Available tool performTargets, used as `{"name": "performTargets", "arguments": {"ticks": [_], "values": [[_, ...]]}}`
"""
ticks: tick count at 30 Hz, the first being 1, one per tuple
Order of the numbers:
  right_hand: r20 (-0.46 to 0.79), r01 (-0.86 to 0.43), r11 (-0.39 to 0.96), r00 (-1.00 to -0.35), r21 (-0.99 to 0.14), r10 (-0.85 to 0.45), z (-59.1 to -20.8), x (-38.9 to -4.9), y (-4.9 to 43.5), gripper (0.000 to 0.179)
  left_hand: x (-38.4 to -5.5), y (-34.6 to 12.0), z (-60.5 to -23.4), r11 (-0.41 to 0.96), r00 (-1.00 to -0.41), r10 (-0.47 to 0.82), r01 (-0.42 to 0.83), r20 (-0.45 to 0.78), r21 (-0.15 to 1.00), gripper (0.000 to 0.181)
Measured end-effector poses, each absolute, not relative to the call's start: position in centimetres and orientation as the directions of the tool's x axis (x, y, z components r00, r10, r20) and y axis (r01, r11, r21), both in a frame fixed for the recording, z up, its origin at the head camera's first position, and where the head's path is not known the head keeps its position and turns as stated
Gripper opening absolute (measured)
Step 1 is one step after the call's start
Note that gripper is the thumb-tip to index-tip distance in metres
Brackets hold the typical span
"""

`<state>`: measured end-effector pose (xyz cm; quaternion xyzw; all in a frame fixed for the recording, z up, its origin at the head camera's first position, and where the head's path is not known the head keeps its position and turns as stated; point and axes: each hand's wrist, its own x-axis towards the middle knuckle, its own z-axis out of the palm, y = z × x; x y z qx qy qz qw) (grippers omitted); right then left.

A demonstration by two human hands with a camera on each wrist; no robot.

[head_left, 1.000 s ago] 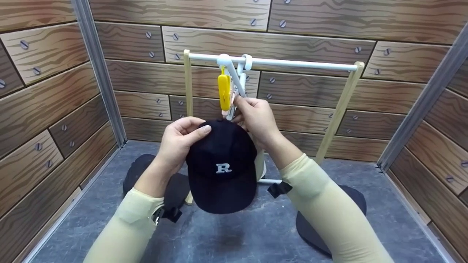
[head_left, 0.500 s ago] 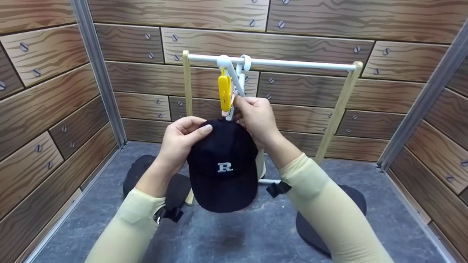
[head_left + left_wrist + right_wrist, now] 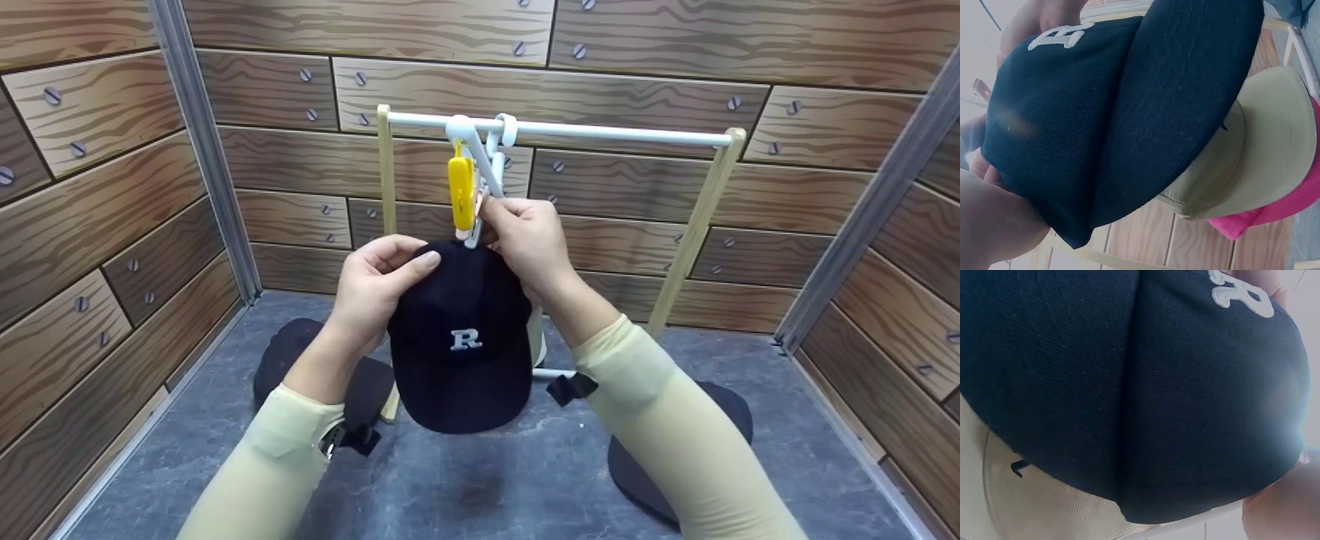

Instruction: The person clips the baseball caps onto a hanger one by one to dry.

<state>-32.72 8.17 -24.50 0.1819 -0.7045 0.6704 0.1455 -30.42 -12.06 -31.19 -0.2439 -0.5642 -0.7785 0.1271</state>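
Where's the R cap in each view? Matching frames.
Head: dark R cap at centre, slightly low.
Left wrist: upper left to centre, brim toward the right.
Right wrist: fills most of the frame, crown on the right.
Shared landmark: white R.

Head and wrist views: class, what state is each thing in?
Black R cap: held up, brim down.
Left hand: pinching its top.
Right hand: apparently gripping the white hanger.
White hanger: hanging from the bar.
Yellow clip: hanging; open or shut unclear.
Tan cap: behind the black one.
Pink cap: mostly hidden behind tan.
Left dark cap: on the floor.
Right dark cap: likewise.
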Motion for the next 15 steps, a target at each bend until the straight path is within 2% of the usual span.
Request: {"name": "performTargets", "arguments": {"ticks": [15], "values": [[0.49,-0.488,0.13,-0.872,-0.863,-0.022,-24.34,-32.7,8.47,0.038,-30.51,-11.38,-30.78,-0.296,-0.839,0.016,0.515,0.543,0.805,0.012]]}}
